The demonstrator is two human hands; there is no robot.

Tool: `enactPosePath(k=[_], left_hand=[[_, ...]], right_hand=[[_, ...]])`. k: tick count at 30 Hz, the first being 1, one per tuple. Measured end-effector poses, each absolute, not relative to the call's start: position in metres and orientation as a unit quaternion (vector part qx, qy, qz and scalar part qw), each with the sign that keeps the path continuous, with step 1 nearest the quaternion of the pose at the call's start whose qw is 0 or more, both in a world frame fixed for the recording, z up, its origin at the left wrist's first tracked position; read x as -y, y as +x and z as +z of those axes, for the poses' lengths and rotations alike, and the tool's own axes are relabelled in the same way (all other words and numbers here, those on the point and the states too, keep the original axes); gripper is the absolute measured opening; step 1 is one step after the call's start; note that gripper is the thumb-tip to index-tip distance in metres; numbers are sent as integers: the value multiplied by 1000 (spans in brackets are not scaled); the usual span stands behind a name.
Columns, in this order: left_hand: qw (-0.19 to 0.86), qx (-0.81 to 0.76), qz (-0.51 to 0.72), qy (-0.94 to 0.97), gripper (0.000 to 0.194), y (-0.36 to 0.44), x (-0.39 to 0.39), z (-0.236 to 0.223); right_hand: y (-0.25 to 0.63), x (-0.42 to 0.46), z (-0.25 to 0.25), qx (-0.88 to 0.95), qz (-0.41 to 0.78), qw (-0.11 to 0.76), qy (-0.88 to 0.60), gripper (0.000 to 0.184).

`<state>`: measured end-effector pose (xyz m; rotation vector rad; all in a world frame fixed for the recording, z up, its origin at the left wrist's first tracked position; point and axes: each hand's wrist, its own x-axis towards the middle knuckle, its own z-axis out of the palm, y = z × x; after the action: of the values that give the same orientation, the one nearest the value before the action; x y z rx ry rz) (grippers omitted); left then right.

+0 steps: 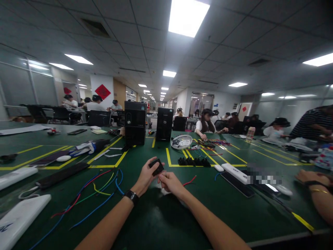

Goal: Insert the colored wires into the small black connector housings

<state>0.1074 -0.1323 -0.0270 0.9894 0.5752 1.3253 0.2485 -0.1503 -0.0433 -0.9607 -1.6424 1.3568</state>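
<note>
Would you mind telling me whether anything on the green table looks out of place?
The loose coloured wires left of the left hand look untidy, sprawling across one another, while the black pieces sit in a row.

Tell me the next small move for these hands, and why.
Perhaps tilt the black block slightly toward the camera: the left hand holds it, the right hand is pinched close beside it, and whatever that pinch may grip can't be made out.
</note>
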Motion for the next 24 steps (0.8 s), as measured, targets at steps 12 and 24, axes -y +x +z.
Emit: enactPosePath(k=[12,24], left_hand=[[610,-264,623,413,23,104,122,-31],[694,-245,623,265,17,103,130,-29]], right_hand=[[231,162,-38,690,484,361,-398,27],[222,174,-43,776,251,397,-421,34]])
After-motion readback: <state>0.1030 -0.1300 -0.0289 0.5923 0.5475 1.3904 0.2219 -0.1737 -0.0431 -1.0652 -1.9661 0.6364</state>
